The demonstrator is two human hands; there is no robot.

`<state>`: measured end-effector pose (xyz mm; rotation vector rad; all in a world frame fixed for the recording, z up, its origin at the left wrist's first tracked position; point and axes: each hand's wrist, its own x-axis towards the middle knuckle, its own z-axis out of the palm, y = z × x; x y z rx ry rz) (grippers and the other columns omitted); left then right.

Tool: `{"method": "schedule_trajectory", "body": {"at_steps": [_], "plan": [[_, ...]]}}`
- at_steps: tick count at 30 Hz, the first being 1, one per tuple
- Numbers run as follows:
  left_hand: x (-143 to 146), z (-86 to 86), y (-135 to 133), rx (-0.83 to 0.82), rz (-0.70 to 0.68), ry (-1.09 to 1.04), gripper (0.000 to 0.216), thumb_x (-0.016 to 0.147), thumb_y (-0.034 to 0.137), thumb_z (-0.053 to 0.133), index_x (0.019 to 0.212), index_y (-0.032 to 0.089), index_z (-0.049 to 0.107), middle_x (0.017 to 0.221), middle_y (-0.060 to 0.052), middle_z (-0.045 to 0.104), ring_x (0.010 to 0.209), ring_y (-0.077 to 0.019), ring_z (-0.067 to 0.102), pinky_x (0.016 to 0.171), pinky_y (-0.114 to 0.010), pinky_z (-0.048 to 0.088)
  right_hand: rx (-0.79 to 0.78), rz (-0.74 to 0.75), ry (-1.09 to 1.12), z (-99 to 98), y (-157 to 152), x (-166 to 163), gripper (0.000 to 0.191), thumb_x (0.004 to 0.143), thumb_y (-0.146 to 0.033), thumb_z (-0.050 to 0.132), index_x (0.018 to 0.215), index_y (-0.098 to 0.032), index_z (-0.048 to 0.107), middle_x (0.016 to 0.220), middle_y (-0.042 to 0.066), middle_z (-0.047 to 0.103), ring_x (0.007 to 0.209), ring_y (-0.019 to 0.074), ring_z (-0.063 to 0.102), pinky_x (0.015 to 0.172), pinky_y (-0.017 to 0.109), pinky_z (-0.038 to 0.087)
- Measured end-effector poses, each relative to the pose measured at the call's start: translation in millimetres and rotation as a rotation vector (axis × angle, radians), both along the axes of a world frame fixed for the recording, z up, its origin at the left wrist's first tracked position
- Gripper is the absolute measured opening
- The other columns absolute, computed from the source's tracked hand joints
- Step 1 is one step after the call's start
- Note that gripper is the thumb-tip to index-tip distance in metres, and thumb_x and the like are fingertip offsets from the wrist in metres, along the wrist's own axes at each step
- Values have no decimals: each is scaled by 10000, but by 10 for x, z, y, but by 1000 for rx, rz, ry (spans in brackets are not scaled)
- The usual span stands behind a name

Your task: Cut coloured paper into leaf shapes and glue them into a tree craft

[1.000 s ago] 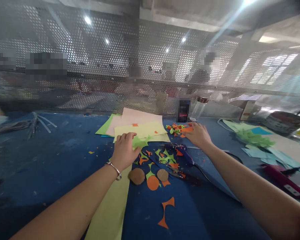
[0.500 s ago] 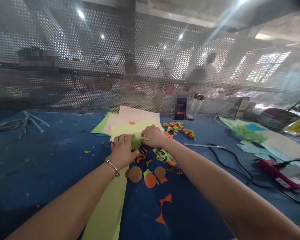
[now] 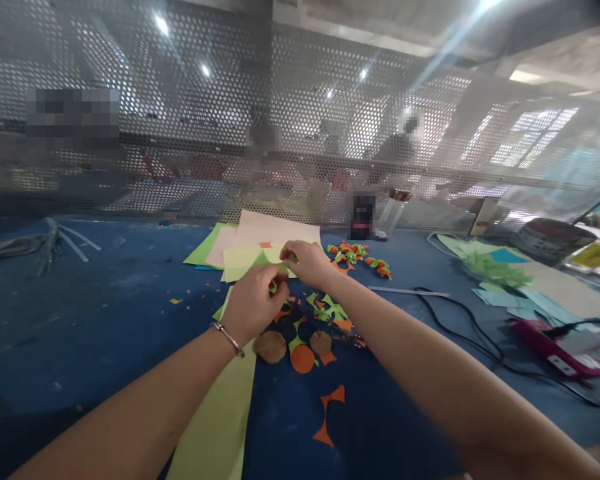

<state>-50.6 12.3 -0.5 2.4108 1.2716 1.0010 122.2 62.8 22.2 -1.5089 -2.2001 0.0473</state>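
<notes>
A piece of green paper (image 3: 263, 258) stands up between my two hands, over the pale yellow sheet. Fingers and thumb of my left hand (image 3: 257, 297), which wears a silver bracelet (image 3: 229, 339), are closed on it. My right hand (image 3: 307, 263) is curled in a pinch at the paper's right edge; its fingertips are partly hidden. Just below lie green paper scraps (image 3: 333, 310) and orange cut-offs. Nearer me are an orange paper circle (image 3: 303, 359) and two brown discs (image 3: 270, 347).
Pink and pale yellow sheets (image 3: 280, 227) lie behind my hands, a long yellow-green strip (image 3: 213, 420) under my left forearm. Green-orange paper twists (image 3: 350, 252) sit right. Further right are a black cable (image 3: 460, 327) and a magenta power strip (image 3: 555, 350). A perforated screen (image 3: 180, 133) stands behind.
My left hand has turned and closed from lying flatter on the green paper. The paper now rises to a point, and my right hand has drawn slightly up into a tighter pinch.
</notes>
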Motion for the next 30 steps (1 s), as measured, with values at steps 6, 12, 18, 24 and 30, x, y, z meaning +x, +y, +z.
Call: {"method": "schedule_trajectory", "body": {"at_steps": [6, 12, 18, 24, 30], "plan": [[169, -1, -135, -820, -296, -719, 415, 894, 591, 608, 1053, 221, 708, 909, -83, 752, 771, -220, 691, 668, -323, 495, 198, 91, 240, 355, -310, 26, 114, 887, -170, 562, 966, -176, 644, 917, 26, 677, 800, 143, 579, 765, 260, 445], [138, 100, -29, -902, -372, -1192, 526, 844, 502, 737, 1300, 298, 574, 1242, -74, 700, 1105, -217, 683, 900, -335, 522, 130, 201, 513, 424, -589, 151, 97, 860, -236, 626, 923, -172, 663, 748, -14, 596, 661, 121, 490, 638, 259, 402], [45, 219, 3, -766, -318, -1145, 310, 849, 467, 683, 1110, 304, 649, 1299, -29, 679, 1146, -228, 661, 898, -378, 554, -148, 291, 417, 375, -656, 277, 153, 883, -304, 621, 953, -176, 666, 756, -5, 626, 672, 120, 531, 639, 250, 434], [127, 59, 47, -754, -156, -1215, 282, 608, 281, 883, 665, 184, 625, 748, 13, 635, 668, -112, 579, 703, -278, 528, -187, 91, -39, 261, -360, 724, 190, 908, -282, 602, 1022, -165, 700, 922, 34, 731, 797, 148, 643, 708, 239, 456], [111, 13, 86, -564, 0, -1124, 257, 587, 318, 879, 624, 183, 664, 710, 9, 601, 758, -150, 567, 714, -268, 458, -159, -138, -206, -30, 31, 1326, 226, 817, -166, 662, 1025, -159, 752, 1000, 93, 734, 895, 209, 645, 765, 265, 431]]}}
